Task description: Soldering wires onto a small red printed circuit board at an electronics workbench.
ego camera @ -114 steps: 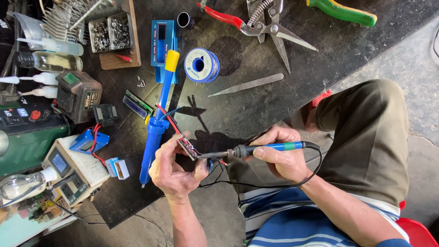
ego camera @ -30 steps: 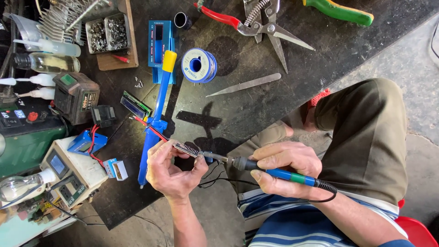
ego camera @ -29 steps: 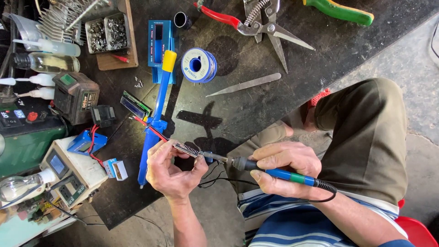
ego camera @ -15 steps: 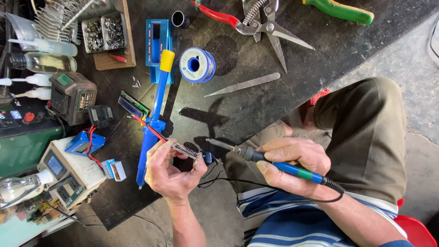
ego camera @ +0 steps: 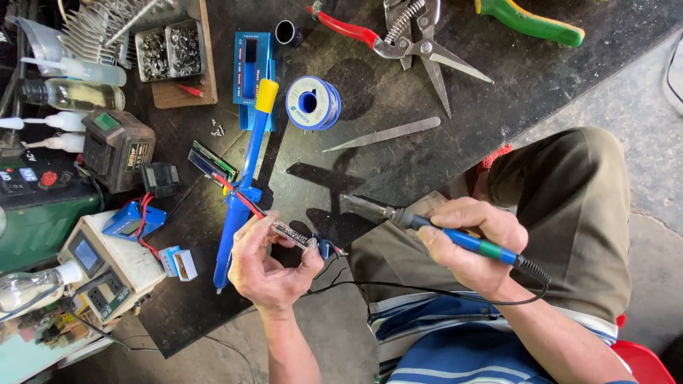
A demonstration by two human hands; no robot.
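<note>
- Dark, cluttered workbench [ego camera: 398, 163] fills my view, and I take the solder spool [ego camera: 313, 103] on it as my landmark.
- Far left of the spool sit a green box [ego camera: 35, 213], glue bottles [ego camera: 67, 96] and small meters [ego camera: 99, 267].
- Just left of the spool lies a blue desoldering pump [ego camera: 242, 188] with a yellow cap.
- Below the spool, my left hand [ego camera: 270, 267] pinches a small circuit board [ego camera: 292, 233] between thumb and fingertips, red wires trailing off it.
- Below and right of the spool, my right hand [ego camera: 469, 245] is wrapped tight around the soldering iron [ego camera: 441, 231]; its tip stands apart from the board.
- I judge this a pause between joints; next calls for bringing the tip to the pad steadily.
- Up right of the spool lie shears [ego camera: 420, 43].
</note>
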